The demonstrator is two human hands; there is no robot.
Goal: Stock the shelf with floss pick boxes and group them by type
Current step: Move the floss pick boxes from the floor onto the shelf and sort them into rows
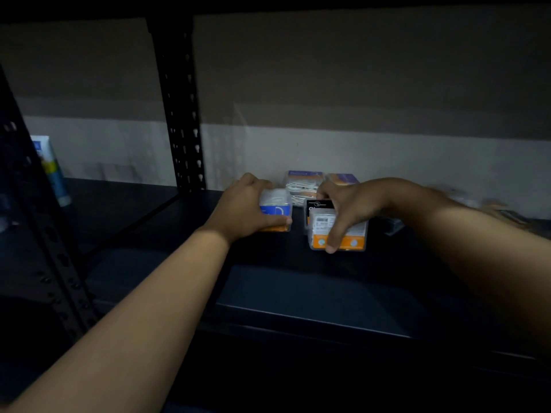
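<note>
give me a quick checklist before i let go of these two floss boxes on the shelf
1. Left hand holds the clear blue-and-orange labelled floss box: ok.
2. Right hand holds the clear orange-banded floss box: ok.
3. Both boxes resting on the dark metal shelf: cannot tell, too dim.
4. Types grouped: not ok, a black-labelled box sits among the orange ones.
5. Two purple-topped boxes at the back stay upright: ok.

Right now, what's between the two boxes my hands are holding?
Head view: only bare dark shelf between the blue-label box and orange-label box.
</note>
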